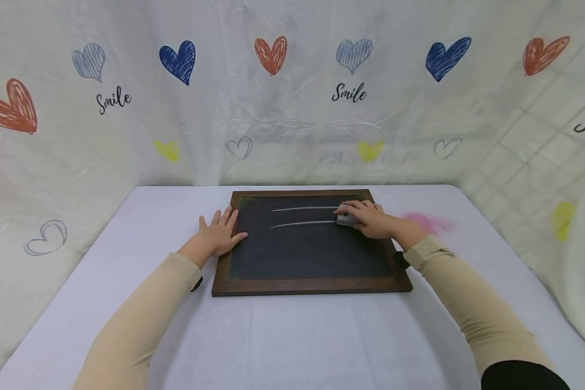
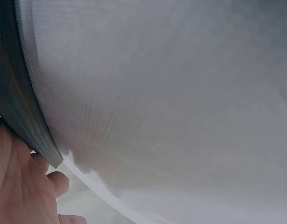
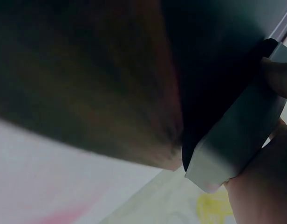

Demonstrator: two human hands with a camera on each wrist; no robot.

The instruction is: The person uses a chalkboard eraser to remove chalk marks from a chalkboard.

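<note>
While left fingers [image 1: 232, 218] spread, right fingers [image 1: 351, 208] pinch an eraser [image 1: 346, 219]; its black pad [image 3: 229, 100] shows (right wrist view only).

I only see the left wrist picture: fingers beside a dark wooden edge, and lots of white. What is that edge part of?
Observer: The wooden frame around a blackboard, which shows whole in the head view.
Visitor: Oh! And what's happening towards the far end from me?
Observer: The person's right hand grips a grey block like an eraser, over at the board's right side.
Visitor: Is anything drawn there?
Observer: Yes, two thin pale lines run across the board's dark surface, to the left of that block.
</note>
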